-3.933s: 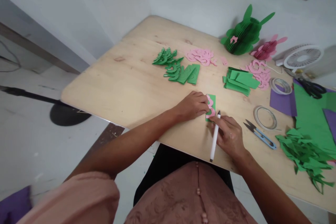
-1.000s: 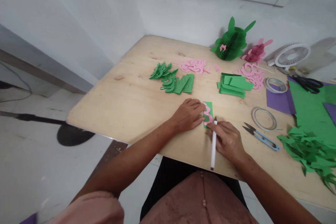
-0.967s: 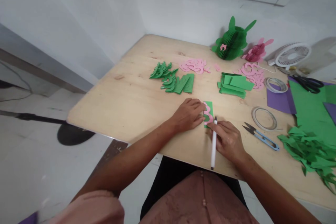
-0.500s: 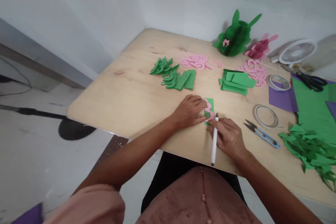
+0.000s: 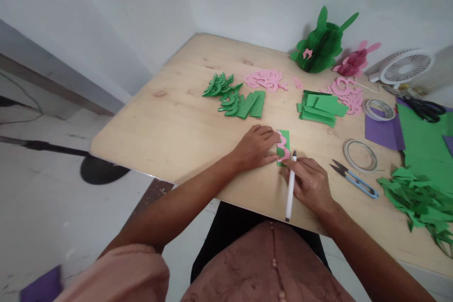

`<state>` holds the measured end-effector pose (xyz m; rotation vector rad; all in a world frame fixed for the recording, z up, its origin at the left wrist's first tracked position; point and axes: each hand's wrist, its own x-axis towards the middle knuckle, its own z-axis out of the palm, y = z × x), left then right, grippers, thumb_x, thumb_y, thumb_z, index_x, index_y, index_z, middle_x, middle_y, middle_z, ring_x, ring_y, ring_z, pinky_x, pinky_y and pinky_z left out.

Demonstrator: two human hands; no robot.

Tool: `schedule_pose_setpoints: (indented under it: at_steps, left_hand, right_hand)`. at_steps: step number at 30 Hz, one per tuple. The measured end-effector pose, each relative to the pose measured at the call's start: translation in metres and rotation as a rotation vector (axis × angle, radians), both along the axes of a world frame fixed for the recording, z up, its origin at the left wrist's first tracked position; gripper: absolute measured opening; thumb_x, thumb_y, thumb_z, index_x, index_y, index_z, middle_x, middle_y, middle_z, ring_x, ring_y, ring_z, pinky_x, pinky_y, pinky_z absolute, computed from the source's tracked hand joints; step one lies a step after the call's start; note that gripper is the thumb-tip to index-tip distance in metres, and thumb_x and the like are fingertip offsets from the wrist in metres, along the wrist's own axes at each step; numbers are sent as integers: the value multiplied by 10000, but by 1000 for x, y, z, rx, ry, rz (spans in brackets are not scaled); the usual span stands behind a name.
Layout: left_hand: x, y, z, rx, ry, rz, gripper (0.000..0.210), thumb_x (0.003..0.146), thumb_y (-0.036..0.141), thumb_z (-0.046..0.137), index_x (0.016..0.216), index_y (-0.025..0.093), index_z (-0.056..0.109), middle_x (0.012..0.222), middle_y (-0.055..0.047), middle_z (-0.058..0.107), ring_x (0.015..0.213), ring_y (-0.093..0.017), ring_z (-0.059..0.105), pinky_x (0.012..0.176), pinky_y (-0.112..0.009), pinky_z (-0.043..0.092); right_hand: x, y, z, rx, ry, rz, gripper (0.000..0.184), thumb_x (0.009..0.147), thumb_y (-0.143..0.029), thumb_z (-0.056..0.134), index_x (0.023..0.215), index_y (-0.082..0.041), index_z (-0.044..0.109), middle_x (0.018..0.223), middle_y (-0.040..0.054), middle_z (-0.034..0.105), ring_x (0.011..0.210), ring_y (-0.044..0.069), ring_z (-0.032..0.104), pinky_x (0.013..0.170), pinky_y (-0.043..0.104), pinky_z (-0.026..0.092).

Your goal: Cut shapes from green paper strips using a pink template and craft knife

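A pink paper cutout with a curvy, 3-like outline (image 5: 285,152) lies on a small green paper rectangle (image 5: 285,135) near the table's front edge. From the left, my left hand (image 5: 255,147) presses the cutout down on the green paper with its fingertips. My right hand (image 5: 311,183) holds a white marker (image 5: 290,193) between its fingers, the dark tip pointing away from me. Its fingertips also touch the lower end of the cutout. Part of the cutout's left side is hidden under my left fingers.
Green cut pieces (image 5: 230,99), pink cutouts (image 5: 265,79) and green strips (image 5: 318,107) lie beyond my hands. Rightward are thread snips (image 5: 356,179), tape rolls (image 5: 361,155), green scraps (image 5: 419,198), black scissors (image 5: 424,107) and a white fan (image 5: 406,67). Paper rabbits (image 5: 320,49) stand behind.
The view has shifted slightly. Both hands keep nearly the same place on the table, with the cutout pressed down and the marker still held.
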<state>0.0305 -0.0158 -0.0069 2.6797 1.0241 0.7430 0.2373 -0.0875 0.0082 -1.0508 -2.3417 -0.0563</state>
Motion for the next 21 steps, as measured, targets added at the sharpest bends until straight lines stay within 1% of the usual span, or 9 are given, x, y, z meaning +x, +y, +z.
schedule_pose_setpoints:
  at_steps: [6,14,21]
  left_hand:
    - [0,0,1,-13,4,4,302,866,350,673,1104,187,583,1223,-80,663,1188,-246,553,996,-375,384]
    - [0,-1,2,-19,4,3,334,857,345,694,1120,176,578,1235,-81,657,1204,-241,543,1001,-368,376]
    - [0,-1,0,-22,-3,0,330,860,345,694,1122,178,582,1233,-81,660,1196,-242,548,1009,-373,373]
  right_hand:
    - [2,0,-1,-10,-4,-21,316,890,-104,520,1137,-195,694,811,60,723,741,197,653,679,318,477]
    - [1,0,-1,-1,-8,-23,282,878,-84,516,1083,-166,691,810,70,720,733,197,646,682,319,471]
    - [2,0,-2,-9,-9,-21,293,877,-90,514,1094,-187,685,818,61,724,736,189,645,683,312,475]
